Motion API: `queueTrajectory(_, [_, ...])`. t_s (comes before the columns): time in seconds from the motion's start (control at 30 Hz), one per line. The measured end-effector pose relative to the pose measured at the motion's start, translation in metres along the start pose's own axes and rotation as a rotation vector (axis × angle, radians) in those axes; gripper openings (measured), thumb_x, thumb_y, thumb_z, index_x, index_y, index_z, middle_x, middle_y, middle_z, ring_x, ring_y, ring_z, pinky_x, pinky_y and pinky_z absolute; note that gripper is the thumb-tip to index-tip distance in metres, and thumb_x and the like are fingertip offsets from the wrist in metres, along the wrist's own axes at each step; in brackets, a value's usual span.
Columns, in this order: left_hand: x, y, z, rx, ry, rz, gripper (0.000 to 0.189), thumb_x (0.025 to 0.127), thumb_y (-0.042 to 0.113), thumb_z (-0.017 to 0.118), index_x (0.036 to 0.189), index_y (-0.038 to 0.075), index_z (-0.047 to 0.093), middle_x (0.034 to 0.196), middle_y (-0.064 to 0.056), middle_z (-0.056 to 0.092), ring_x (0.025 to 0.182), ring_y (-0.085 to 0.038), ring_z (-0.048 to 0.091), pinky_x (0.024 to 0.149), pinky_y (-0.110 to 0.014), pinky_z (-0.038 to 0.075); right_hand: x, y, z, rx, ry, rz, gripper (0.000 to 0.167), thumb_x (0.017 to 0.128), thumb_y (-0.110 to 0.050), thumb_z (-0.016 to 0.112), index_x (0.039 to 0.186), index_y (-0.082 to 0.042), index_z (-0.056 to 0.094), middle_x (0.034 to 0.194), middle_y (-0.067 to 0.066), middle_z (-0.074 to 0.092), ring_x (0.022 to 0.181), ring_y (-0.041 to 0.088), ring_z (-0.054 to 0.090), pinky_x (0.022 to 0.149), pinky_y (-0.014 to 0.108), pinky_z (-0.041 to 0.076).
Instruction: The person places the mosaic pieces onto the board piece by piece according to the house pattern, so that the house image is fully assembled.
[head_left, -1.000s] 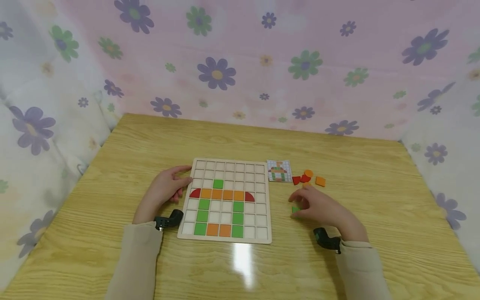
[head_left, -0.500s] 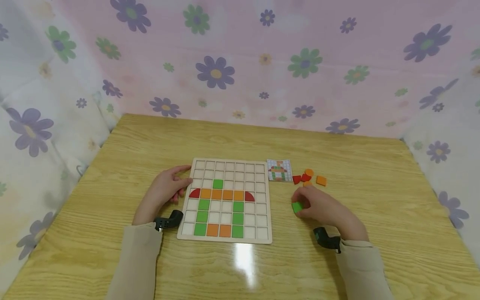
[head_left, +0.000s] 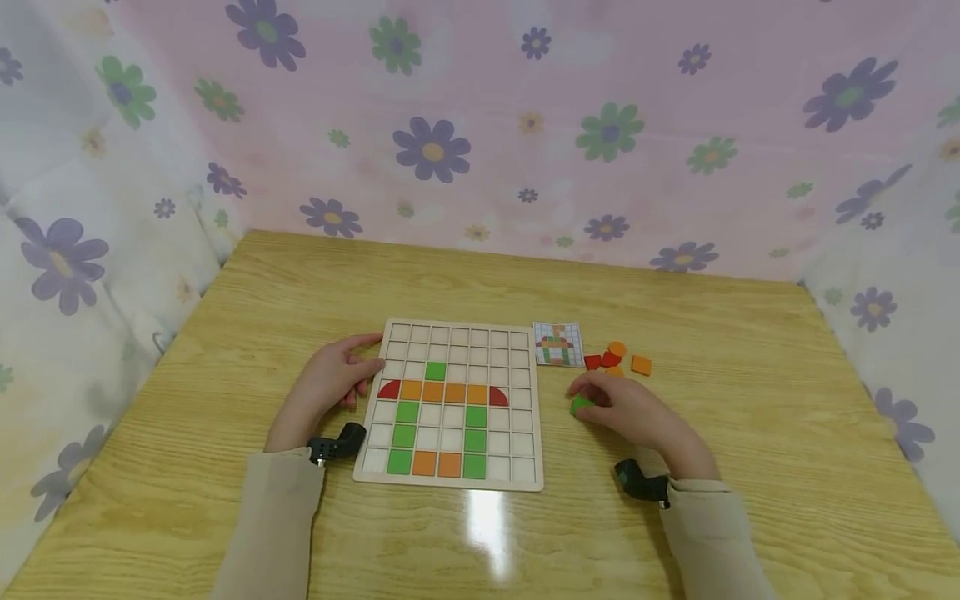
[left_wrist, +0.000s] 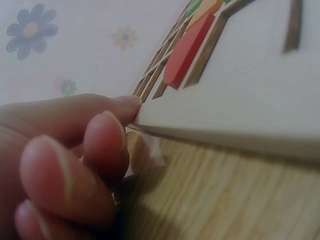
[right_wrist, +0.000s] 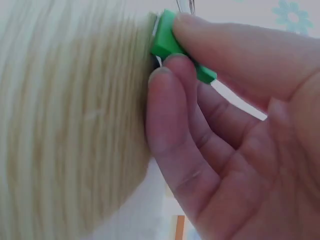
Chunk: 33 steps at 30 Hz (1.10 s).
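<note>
My right hand (head_left: pixel 630 408), just right of the board, pinches a green square tile (head_left: pixel 581 406) between thumb and fingers. The right wrist view shows the green tile (right_wrist: pixel 167 37) tilted at the thumb tip. My left hand (head_left: pixel 330 371) rests against the left edge of a wooden grid board (head_left: pixel 532 433). In the left wrist view the thumb (left_wrist: pixel 120 105) touches the board's rim, with other fingers curled below it. Green tiles (head_left: pixel 476 440), orange tiles (head_left: pixel 432 392) and red quarter-round pieces (head_left: pixel 390 390) lie in the board's cells.
A small pattern card (head_left: pixel 558 344) lies at the board's upper right. Beyond my right hand are loose pieces: red ones (head_left: pixel 611 359), an orange round (head_left: pixel 617 348) and an orange square (head_left: pixel 641 365). Flowered cloth (head_left: pixel 510 150) hangs behind the wooden table (head_left: pixel 390 267).
My right hand has picked at the green tile, now raised in its fingers, and moved slightly left toward the board. My left hand and the board stay put.
</note>
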<state>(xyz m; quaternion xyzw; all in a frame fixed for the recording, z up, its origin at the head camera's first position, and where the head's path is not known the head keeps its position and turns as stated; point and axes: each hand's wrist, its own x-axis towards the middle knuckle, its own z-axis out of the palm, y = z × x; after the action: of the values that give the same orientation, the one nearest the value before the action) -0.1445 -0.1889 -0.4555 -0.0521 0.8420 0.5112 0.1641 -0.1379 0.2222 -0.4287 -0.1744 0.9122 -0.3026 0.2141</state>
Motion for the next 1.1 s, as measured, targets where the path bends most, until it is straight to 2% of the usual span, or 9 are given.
queueTrajectory(0.17, [0.001,-0.002,0.000,-0.005,0.006,-0.001,0.049,0.085,0.034,0.060,0.131,0.028,0.044,0.061,-0.012,0.054,0.038,-0.015,0.044,0.039,-0.032,0.045,0.007,-0.002,0.002,0.000,0.046,0.033,0.013,0.085,-0.027,0.062,0.097,-0.023,0.059,0.087,-0.004,0.055,0.078,0.016,0.048,0.071,0.032,0.041])
queueTrajectory(0.3, [0.001,-0.002,0.000,0.001,0.008,-0.009,0.050,0.084,0.035,0.061,0.130,0.028,0.045,0.060,-0.011,0.053,0.038,-0.015,0.044,0.038,-0.031,0.044,0.015,-0.005,0.004,0.026,0.059,0.013,0.016,0.084,-0.033,0.062,0.096,-0.023,0.059,0.085,-0.004,0.054,0.077,0.016,0.048,0.070,0.031,0.041])
queueTrajectory(0.5, [0.001,-0.001,0.000,0.023,0.007,0.003,0.048,0.085,0.035,0.060,0.130,0.028,0.045,0.058,-0.010,0.053,0.037,-0.015,0.043,0.038,-0.032,0.044,0.026,-0.015,0.008,0.092,0.056,0.004,0.022,0.085,-0.037,0.060,0.101,-0.022,0.058,0.078,0.000,0.053,0.058,0.016,0.048,0.060,0.032,0.043])
queueTrajectory(0.6, [0.001,-0.001,0.000,0.033,0.005,0.011,0.048,0.086,0.034,0.059,0.131,0.028,0.044,0.057,-0.009,0.052,0.036,-0.015,0.043,0.038,-0.032,0.045,0.031,-0.020,0.010,0.108,0.055,-0.010,0.021,0.084,-0.034,0.061,0.101,-0.021,0.058,0.075,0.002,0.052,0.053,0.016,0.047,0.058,0.032,0.042])
queueTrajectory(0.87, [0.000,0.000,-0.001,0.018,0.000,0.018,0.049,0.086,0.034,0.059,0.132,0.026,0.043,0.057,-0.009,0.052,0.036,-0.014,0.043,0.038,-0.032,0.044,0.043,-0.036,0.013,0.185,0.029,-0.040,0.020,0.082,-0.032,0.064,0.096,-0.020,0.058,0.071,0.005,0.050,0.052,0.019,0.048,0.055,0.032,0.043])
queueTrajectory(1.1, [0.000,0.000,-0.001,0.015,-0.002,0.015,0.048,0.086,0.034,0.059,0.132,0.027,0.044,0.057,-0.010,0.053,0.036,-0.014,0.043,0.038,-0.032,0.044,0.051,-0.046,0.019,0.154,0.008,-0.065,0.020,0.082,-0.032,0.064,0.097,-0.021,0.058,0.071,0.003,0.050,0.056,0.019,0.048,0.055,0.031,0.043])
